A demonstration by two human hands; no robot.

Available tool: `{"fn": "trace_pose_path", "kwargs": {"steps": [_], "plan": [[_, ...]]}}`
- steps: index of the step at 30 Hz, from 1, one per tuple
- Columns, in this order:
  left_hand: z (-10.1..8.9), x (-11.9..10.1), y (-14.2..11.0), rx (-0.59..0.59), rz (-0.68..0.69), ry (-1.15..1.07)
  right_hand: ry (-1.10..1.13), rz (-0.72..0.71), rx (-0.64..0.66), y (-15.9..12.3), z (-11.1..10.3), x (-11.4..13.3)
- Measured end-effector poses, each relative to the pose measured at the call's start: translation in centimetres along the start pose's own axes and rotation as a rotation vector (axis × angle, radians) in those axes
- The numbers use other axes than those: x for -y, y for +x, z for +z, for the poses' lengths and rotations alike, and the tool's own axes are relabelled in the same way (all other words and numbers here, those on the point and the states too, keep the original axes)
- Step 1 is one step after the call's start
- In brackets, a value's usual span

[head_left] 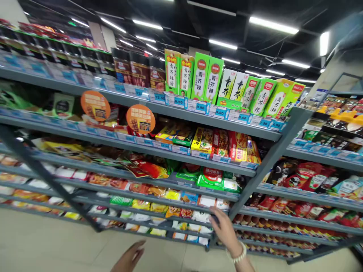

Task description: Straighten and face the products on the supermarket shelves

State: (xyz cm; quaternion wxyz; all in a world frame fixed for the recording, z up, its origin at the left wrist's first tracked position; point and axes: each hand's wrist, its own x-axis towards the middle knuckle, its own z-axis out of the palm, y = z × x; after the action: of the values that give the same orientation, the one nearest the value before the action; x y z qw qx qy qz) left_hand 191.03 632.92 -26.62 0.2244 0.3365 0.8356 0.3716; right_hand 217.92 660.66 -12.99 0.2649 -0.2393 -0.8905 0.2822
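Note:
My right hand [225,229], with a beaded bracelet [238,254] on its wrist, reaches toward the lower shelves. Its fingers are stretched out and hold nothing. Nearest to it are white packets [201,216] on a low shelf; whether the fingertips touch them I cannot tell. My left hand [132,255] hangs lower down, in front of the floor, its fingers loosely extended and slightly apart with nothing in them. Above my right hand lie green bags [210,179] with red labels, partly slumped on their shelf.
Green upright boxes [207,77] and dark jars [138,70] line the top shelf above blue price tags [196,107]. Orange round signs [141,119] stick out from the shelf below. A slanted grey post [262,162] divides this rack from another full rack on the right. Tiled floor [56,241] lies beneath.

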Motion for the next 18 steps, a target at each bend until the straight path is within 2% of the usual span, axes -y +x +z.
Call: {"fn": "trace_pose_path", "kwargs": {"steps": [3,5,7,10,12,14,16,18], "plan": [[-0.7,-8.6,3.7,0.066,0.252,-0.032,-0.106,-0.200,-0.122,3.3,-5.4,4.1],[-1.9,-15.3,5.1,0.021,0.439,-0.009,-0.176,-0.318,-0.227,5.0,-8.5,6.2],[-3.7,-21.4,6.0,-0.102,0.604,0.046,-0.213,-0.408,-0.303,6.8,-10.7,7.8],[-7.0,-28.4,7.9,-0.434,0.769,0.149,-0.217,-0.521,-0.327,10.2,-12.0,9.9],[-9.2,-31.4,9.9,-0.611,0.795,0.208,-0.213,-0.582,-0.317,12.6,-11.7,11.3],[-11.0,-33.0,12.3,-0.701,0.757,0.282,-0.202,-0.624,-0.302,14.5,-10.9,12.7],[-12.1,-33.5,14.4,-0.713,0.705,0.353,-0.171,-0.658,-0.276,15.6,-10.0,13.6],[-12.5,-33.2,15.7,-0.683,0.682,0.393,-0.134,-0.670,-0.251,15.9,-9.3,13.9]]}}
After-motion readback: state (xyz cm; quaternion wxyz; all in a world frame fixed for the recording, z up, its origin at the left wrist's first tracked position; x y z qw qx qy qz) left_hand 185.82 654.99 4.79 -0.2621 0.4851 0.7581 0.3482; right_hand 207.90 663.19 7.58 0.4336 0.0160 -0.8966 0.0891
